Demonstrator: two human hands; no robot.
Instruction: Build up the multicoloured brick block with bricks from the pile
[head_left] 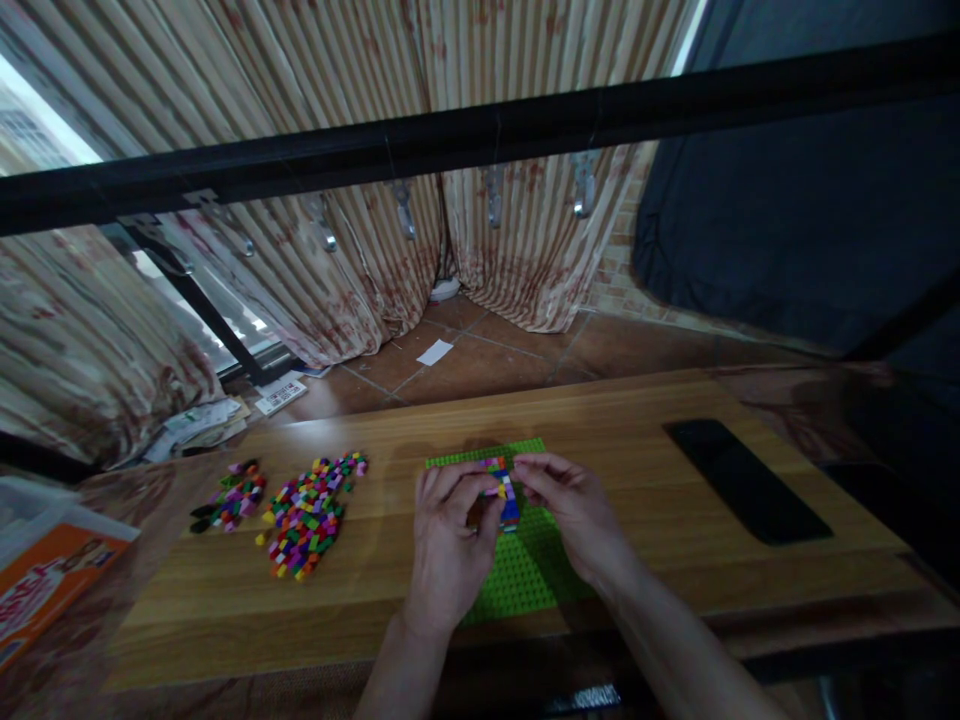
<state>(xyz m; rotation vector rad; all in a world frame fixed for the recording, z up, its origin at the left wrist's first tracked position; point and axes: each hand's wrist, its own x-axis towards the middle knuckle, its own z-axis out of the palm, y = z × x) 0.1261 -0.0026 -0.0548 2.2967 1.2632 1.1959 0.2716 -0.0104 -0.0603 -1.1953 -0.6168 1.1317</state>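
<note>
A green studded baseplate (517,575) lies on the table under both of my hands. On its upper part stands a build of small coloured toy bricks (510,508), with blue, red, white and purple showing. My left hand (454,530) is closed at the left of the build, thumb and forefinger around a small yellow toy brick (501,491); its fingers cover part of the build. Just right of the build, my right hand (570,505) is closed in a pinch. Whatever is between its fingertips is too small to make out.
Left on the wooden table (390,590) lie a big pile of loose bricks (307,515) and a smaller pile (236,497). A black phone-like slab (746,480) rests at the right. A dark bar with hooks (450,140) crosses beyond the table; a plastic box (60,560) stands far left.
</note>
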